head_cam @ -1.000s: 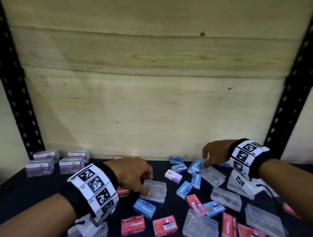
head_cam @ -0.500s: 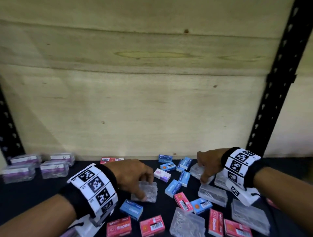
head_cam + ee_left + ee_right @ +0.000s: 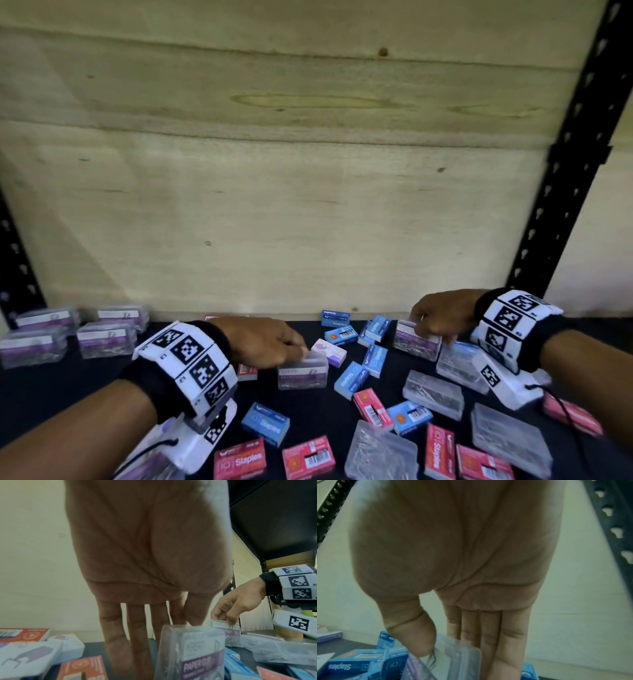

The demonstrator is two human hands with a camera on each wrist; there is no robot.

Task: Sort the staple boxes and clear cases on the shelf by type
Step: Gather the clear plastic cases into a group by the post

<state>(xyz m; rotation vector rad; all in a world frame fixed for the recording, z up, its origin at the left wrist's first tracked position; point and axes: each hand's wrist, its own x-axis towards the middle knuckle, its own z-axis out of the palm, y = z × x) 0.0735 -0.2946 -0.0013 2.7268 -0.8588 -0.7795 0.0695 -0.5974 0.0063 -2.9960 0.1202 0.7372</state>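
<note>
Blue, red and white staple boxes and clear cases lie mixed on the dark shelf (image 3: pixel 308 407). My left hand (image 3: pixel 301 349) pinches the top edge of a clear case (image 3: pixel 303 371) with a purple label, which stands on its long edge. The left wrist view shows the thumb and fingers (image 3: pixel 195 615) on either side of that case (image 3: pixel 193 651). My right hand (image 3: pixel 428 334) pinches the top of a second purple-labelled clear case (image 3: pixel 416 341) near the back wall. In the right wrist view the case (image 3: pixel 453 660) sits between thumb and fingers.
Several purple-labelled clear cases (image 3: pixel 68 332) are grouped at the far left. Blue boxes (image 3: pixel 375 356) cluster in the middle, red boxes (image 3: pixel 308 457) along the front, flat clear cases (image 3: pixel 433 394) at the right. A plywood wall (image 3: pixel 308 205) closes the back; a black upright (image 3: pixel 575 154) stands right.
The left hand's case has gone from lying flat to standing on edge. The right hand came down from the blue boxes and took hold of a clear case.
</note>
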